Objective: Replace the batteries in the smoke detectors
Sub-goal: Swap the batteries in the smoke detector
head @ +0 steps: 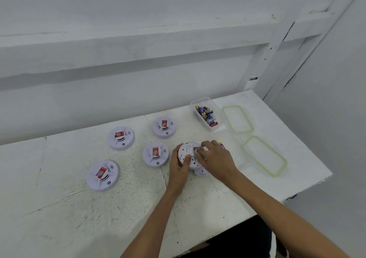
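You're on the battery-bay step, mid-table: left hand (178, 166) curled round the flipped detector (188, 150), right hand (215, 158) fingertips pinching at its back, so next probably grab a fresh cell from the tub (202, 99).

Five detectors, a battery box and two lids spread on a tabletop (118, 208) against a wall.

Four detectors lie left of centre. These are the far-left detector (121, 138), the upper detector (163, 127) to its right, the middle detector (155, 154) below that, and the lower-left detector (103, 175) nearest the frame's bottom left. Right of the middle one, the held detector (189, 152) sits between the left hand (179, 166), which grips its left edge, and the right hand (215, 158), whose curled fingers lie on its right half. A loose battery (222, 145) shows just behind the right hand. Up and right, batteries (207, 114) lie in the container (214, 104). The upper lid (247, 119) lies just to its right and the lower lid (265, 155) below that.
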`<action>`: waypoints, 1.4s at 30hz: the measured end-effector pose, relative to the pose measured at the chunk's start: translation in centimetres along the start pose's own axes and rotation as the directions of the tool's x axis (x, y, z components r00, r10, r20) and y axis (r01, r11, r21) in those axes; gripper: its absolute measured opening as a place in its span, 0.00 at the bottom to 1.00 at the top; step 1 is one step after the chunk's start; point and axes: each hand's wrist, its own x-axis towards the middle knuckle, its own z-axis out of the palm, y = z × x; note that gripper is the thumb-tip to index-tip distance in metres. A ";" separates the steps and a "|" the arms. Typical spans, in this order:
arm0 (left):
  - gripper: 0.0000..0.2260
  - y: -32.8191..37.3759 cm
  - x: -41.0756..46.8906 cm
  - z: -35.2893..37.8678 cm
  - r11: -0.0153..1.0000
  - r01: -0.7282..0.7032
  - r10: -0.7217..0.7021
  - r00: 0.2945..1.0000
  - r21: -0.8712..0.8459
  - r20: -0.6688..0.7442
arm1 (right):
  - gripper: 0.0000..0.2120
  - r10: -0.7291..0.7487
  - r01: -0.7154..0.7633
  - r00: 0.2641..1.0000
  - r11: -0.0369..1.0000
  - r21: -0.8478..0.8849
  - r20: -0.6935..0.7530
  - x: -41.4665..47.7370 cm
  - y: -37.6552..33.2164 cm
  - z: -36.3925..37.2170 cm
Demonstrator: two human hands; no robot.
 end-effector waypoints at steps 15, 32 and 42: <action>0.21 -0.5 0.3 0.0 1.000 0.007 -0.008 0.998 0.009 0.066 | 0.06 0.438 -0.416 0.898 0.806 0.421 0.049 7.0 4.5 -2.0; 0.20 -0.9 0.7 -0.2 0.999 -0.017 0.014 0.997 0.043 0.070 | 0.18 0.238 -0.222 0.847 0.971 -0.091 0.475 14.4 8.7 1.6; 0.21 -0.8 0.8 -0.2 1.000 -0.006 0.004 0.998 0.016 0.069 | 0.09 0.444 -0.451 0.888 0.794 0.406 0.119 12.9 8.8 1.9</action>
